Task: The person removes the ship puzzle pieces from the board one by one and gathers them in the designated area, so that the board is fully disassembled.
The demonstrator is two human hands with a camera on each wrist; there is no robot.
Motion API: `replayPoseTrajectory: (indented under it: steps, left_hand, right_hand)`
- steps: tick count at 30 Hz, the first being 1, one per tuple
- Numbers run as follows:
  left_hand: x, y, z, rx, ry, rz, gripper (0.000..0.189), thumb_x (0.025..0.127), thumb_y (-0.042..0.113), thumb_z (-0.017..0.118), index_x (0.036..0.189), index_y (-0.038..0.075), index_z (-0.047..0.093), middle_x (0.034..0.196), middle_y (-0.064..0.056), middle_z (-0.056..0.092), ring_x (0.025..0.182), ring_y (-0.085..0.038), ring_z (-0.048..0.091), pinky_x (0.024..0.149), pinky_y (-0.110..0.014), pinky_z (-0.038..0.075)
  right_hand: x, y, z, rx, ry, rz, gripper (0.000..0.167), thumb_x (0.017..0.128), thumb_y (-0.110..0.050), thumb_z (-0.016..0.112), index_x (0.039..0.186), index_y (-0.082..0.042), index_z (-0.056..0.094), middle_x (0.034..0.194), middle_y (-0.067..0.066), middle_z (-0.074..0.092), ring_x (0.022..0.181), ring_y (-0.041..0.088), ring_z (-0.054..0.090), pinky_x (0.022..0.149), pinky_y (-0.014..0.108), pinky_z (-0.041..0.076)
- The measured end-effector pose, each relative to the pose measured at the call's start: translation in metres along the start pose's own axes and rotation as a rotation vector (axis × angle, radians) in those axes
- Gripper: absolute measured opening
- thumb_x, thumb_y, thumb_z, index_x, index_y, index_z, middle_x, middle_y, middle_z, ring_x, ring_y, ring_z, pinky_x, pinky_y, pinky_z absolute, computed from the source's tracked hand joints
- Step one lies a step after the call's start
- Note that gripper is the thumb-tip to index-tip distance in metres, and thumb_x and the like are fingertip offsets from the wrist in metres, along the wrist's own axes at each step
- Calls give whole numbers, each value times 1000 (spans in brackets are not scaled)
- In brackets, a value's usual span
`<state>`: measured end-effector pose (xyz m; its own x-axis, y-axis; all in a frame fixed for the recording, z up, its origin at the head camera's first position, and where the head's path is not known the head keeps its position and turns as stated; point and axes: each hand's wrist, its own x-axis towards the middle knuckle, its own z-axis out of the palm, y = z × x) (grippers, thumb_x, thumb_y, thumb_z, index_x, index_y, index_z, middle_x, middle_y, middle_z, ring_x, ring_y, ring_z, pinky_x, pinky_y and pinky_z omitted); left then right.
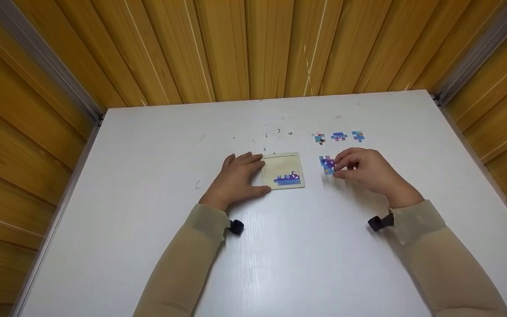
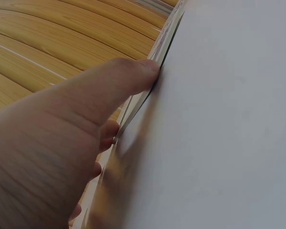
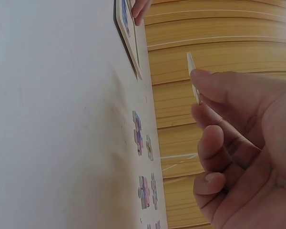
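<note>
My left hand [image 1: 238,176] rests at the left side of a shallow square puzzle tray [image 1: 275,166], its fingers spread. In the left wrist view, the thumb [image 2: 128,76] lies against the tray's edge. Joined purple and blue jigsaw pieces [image 1: 288,178] lie in the tray's front right part. To the right of the tray, my right hand [image 1: 363,169] pinches a jigsaw piece between thumb and fingers. The right wrist view shows this jigsaw piece [image 3: 190,62] thin and edge-on, raised above the table.
Three loose jigsaw pieces lie in a row behind the right hand: a multicoloured piece [image 1: 319,138], a purple piece [image 1: 339,136] and a blue piece [image 1: 358,135]. Dark specks mark the white table [image 1: 297,255] behind the tray. Yellow wood-slat walls [image 1: 244,48] enclose the table.
</note>
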<state>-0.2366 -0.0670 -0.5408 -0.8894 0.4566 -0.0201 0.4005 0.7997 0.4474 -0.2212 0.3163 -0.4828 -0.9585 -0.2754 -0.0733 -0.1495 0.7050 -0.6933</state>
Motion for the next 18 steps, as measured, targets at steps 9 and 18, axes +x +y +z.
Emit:
replayPoseTrajectory:
  steps: [9,18]
  left_hand:
    - [-1,1,2,-12,-2,-18,86,94,62,86,165,21,60,179,6,50,175,-23,34,147,-59,12]
    - [1,1,0,-1,-3,-12,86,95,63,85,165,21,60,179,6,50,175,-23,34,147,-59,12]
  right_hand:
    - [1,8,4,-19,-33,-4,4,98,-15,89,101,-13,90,129,9,80,121,31,66,87,21,48]
    - [2,11,10,-43,-71,15,6,97,-15,90,100,-10,90,127,10,79,131,32,67,86,16,50]
